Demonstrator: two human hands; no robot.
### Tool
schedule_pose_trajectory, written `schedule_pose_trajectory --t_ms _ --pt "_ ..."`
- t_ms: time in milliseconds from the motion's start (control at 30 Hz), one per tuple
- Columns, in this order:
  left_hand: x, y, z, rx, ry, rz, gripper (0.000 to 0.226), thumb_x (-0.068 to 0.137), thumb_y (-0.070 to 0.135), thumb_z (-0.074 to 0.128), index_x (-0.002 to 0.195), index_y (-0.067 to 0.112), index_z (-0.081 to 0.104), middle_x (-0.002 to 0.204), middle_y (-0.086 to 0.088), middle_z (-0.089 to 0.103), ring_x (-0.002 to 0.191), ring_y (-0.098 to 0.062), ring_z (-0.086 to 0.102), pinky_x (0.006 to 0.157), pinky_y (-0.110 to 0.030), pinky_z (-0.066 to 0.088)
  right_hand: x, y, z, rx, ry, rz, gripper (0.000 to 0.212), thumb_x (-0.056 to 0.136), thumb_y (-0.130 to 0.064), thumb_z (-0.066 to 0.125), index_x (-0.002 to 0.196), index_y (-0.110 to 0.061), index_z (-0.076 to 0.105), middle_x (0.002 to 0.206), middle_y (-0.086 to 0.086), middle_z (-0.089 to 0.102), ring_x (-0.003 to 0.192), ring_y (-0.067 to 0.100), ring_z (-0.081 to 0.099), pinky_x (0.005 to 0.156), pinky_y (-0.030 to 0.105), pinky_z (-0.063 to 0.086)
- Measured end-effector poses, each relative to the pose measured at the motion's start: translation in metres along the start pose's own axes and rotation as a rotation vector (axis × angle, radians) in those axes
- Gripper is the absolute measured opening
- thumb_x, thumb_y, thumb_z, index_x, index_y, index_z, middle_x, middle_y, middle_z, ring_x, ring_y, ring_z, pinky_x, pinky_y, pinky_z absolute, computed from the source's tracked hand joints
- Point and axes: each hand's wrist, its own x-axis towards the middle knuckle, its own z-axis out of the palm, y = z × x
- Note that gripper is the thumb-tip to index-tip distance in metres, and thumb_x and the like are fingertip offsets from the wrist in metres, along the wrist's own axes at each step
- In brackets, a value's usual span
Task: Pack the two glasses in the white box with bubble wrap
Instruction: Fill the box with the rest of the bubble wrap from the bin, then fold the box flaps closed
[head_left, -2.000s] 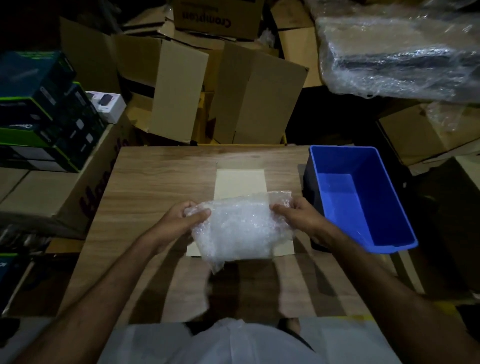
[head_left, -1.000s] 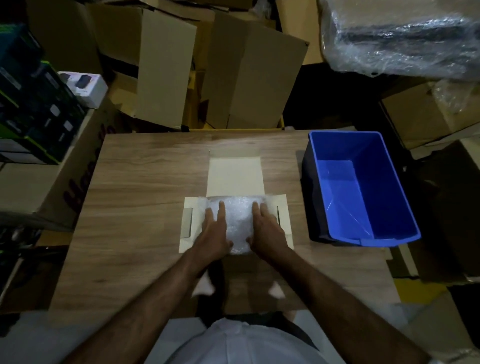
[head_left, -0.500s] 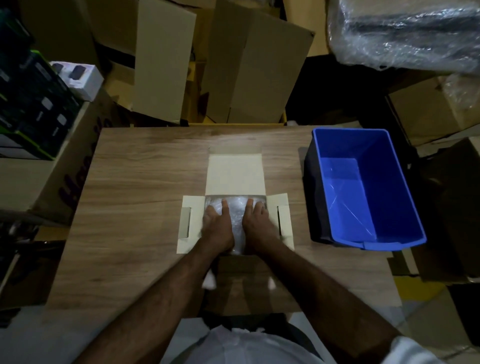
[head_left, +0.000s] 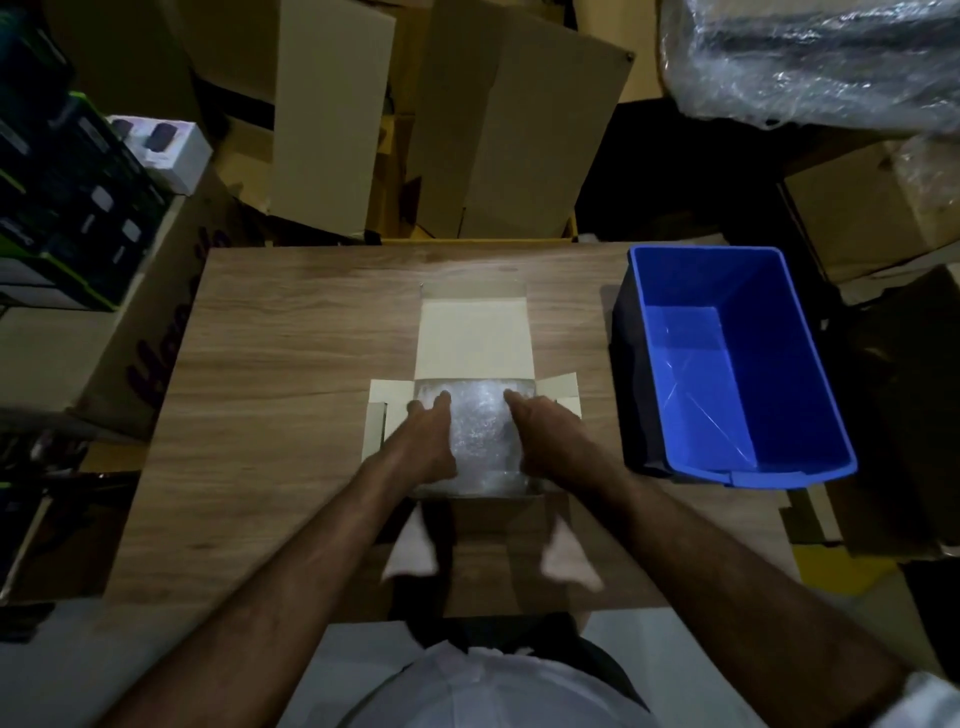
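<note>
The white box (head_left: 475, 343) lies open near the middle of the wooden table (head_left: 270, 395), its lid flap folded flat toward the far edge and its side flaps spread to either side. Inside the box sits a bundle of bubble wrap (head_left: 478, 436), filling the cavity from wall to wall. The glasses themselves cannot be made out through the wrap, so whether they are inside the bundle cannot be told from this view.

Both hands reach into the box from the near side. The left hand (head_left: 428, 441) lies along the left side of the bubble wrap, fingers extended and fairly straight, their tips near the far left corner of the box. The right hand (head_left: 540, 431) lies along the right side of the bundle, fingers likewise stretched forward and only slightly bent. Neither hand closes around the wrap; each rests flat against it, and a strip of the bundle shows bare between them.

To the right of the box, well apart from it, a blue plastic bin (head_left: 727, 364) stands at the table's right edge. Beyond the box, past the far edge of the table, cardboard cartons (head_left: 493, 130) are stacked upright. Left of the box, off the table, dark product boxes (head_left: 67, 197) are piled.
</note>
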Motion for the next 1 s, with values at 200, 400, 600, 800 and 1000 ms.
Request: schedule_pose_trajectory --t_ms 200,400,600,800,1000 --pt "0.001 0.014 0.025 -0.04 -0.059 -0.122 0.138 0.075 0.024 0.089 0.156 0.023 -0.024 0.165 -0.026 -0.004 0.151 -0.04 0.021 0.116 -0.045 0.036 -0.005 -0.013 0.026 0.055 -0.05 -0.009 0.114 0.085 -0.014 0.078 0.161 -0.012 -0.007 0.149 0.031 0.031 0.123 0.041 0.054 0.094 0.044 0.053" --pt "0.006 0.015 0.033 -0.035 0.038 -0.106 0.131 0.077 0.024 0.087 0.159 0.026 -0.016 0.163 -0.027 -0.002 0.149 -0.042 0.022 0.115 -0.047 0.037 0.004 -0.021 0.042 0.057 -0.014 0.059 0.104 0.094 -0.016 0.067 0.16 -0.013 -0.013 0.157 0.039 0.005 0.14 0.048 0.035 0.106 0.046 0.044" --pt "0.022 0.009 0.017 0.012 0.073 -0.06 0.119 0.084 0.039 0.079 0.16 0.018 -0.01 0.162 -0.031 0.003 0.151 -0.044 0.016 0.118 -0.046 0.029 0.025 -0.023 0.036 0.06 0.016 0.073 0.109 0.092 -0.037 0.071 0.161 -0.013 -0.01 0.16 0.038 0.001 0.144 0.047 0.031 0.112 0.046 0.039" --pt "0.02 0.022 0.026 0.094 0.105 -0.141 0.11 0.092 0.031 0.071 0.16 0.015 -0.013 0.161 -0.034 0.0 0.151 -0.044 0.016 0.12 -0.044 0.03 0.027 -0.022 0.032 0.015 0.022 0.055 0.099 0.095 -0.022 0.065 0.161 -0.012 -0.008 0.158 0.037 0.01 0.138 0.045 0.041 0.103 0.044 0.047" --pt "-0.001 0.003 0.014 0.045 0.282 0.086 0.085 0.093 0.034 0.068 0.16 0.016 0.018 0.164 -0.019 0.017 0.148 -0.033 0.03 0.111 -0.041 0.04 0.005 -0.013 0.017 0.088 0.301 0.023 0.082 0.088 -0.025 0.072 0.156 -0.017 0.026 0.146 0.017 0.039 0.117 0.031 0.057 0.082 0.038 0.054"
